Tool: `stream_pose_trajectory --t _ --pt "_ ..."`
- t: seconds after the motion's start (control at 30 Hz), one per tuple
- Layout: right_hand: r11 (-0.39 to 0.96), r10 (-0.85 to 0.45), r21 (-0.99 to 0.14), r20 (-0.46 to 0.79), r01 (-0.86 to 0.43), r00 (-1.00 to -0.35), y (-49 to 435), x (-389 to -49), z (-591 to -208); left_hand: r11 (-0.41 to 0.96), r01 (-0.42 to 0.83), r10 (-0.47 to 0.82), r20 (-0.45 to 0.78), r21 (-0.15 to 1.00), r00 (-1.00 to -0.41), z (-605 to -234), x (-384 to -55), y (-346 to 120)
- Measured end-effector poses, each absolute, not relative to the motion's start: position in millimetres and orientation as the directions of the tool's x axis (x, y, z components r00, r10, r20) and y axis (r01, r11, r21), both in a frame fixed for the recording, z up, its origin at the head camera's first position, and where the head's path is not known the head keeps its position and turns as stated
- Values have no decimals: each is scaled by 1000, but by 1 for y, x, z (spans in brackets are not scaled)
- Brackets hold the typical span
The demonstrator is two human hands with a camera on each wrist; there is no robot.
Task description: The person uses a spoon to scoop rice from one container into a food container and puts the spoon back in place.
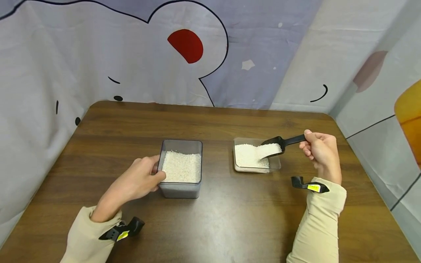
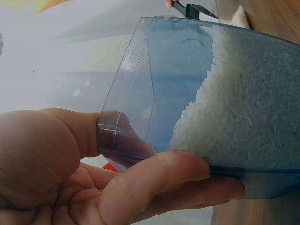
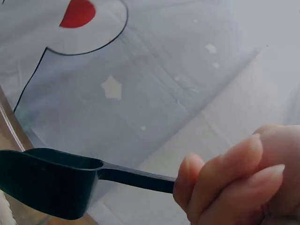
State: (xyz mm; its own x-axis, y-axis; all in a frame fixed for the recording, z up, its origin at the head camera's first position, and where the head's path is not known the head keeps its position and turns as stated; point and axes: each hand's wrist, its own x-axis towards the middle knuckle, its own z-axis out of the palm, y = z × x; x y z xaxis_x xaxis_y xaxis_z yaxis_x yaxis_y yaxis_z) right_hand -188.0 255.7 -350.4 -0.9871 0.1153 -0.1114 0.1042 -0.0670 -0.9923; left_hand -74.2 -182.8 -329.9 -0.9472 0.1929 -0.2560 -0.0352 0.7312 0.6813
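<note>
A tall smoky-clear container (image 1: 181,190) of white rice (image 1: 182,166) stands left of the table's middle. My left hand (image 1: 139,179) grips its left side, thumb at the rim; in the left wrist view the fingers (image 2: 154,183) lie along the container wall (image 2: 178,51), and the rice slopes inside. To the right, a low clear tray (image 1: 275,166) holds more rice (image 1: 248,157). My right hand (image 1: 323,151) holds a black scoop (image 1: 294,140) by the end of its handle. The scoop's bowl, with rice in it, dips over the tray's right part. In the right wrist view the scoop (image 3: 51,183) shows from the side.
Both containers stand on a brown wooden table (image 1: 227,219) with rounded back corners. A patterned cloth (image 1: 131,47) hangs behind it and along the right side. Black straps (image 1: 125,232) with yellow labels sit on both wrists over beige sleeves (image 1: 319,219).
</note>
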Motion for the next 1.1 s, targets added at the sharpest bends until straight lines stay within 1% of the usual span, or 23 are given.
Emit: stream_pose_trajectory --t 0.27,0.3,0.37,0.4,0.5,0.63,0.73,0.87,1.0,1.1 --pt "172 180 -983 -30 61 -983 246 -183 -340 729 -30 195 -250 684 -948 -330 -73 -183" --pt "194 186 -979 -21 57 -982 245 -183 -339 729 -32 194 -251 684 -948 -330 -73 -183" --pt "192 195 -980 -11 49 -981 243 -181 -337 727 -38 193 -257 685 -947 -330 -73 -183" --pt "178 200 -983 -9 46 -980 241 -180 -335 727 -42 191 -261 685 -946 -330 -73 -183" --pt "83 210 -996 -21 40 -977 237 -179 -332 728 -48 189 -267 684 -945 -330 -73 -184" --pt "-99 177 -994 -57 40 -983 231 -180 -329 730 -45 188 -263 682 -946 -330 -74 -183" --pt "-223 105 -972 -97 71 -990 226 -182 -327 728 -40 192 -259 685 -946 -330 -74 -183" --pt "-331 -10 -937 -119 115 -993 214 -181 -327 726 -34 198 -257 686 -946 -330 -73 -183" --pt "-396 -88 -908 -113 139 -990 194 -181 -327 730 -31 198 -255 683 -946 -331 -74 -183" --pt "-401 -127 -902 -117 159 -985 174 -179 -327 729 -36 197 -260 683 -945 -331 -74 -183"
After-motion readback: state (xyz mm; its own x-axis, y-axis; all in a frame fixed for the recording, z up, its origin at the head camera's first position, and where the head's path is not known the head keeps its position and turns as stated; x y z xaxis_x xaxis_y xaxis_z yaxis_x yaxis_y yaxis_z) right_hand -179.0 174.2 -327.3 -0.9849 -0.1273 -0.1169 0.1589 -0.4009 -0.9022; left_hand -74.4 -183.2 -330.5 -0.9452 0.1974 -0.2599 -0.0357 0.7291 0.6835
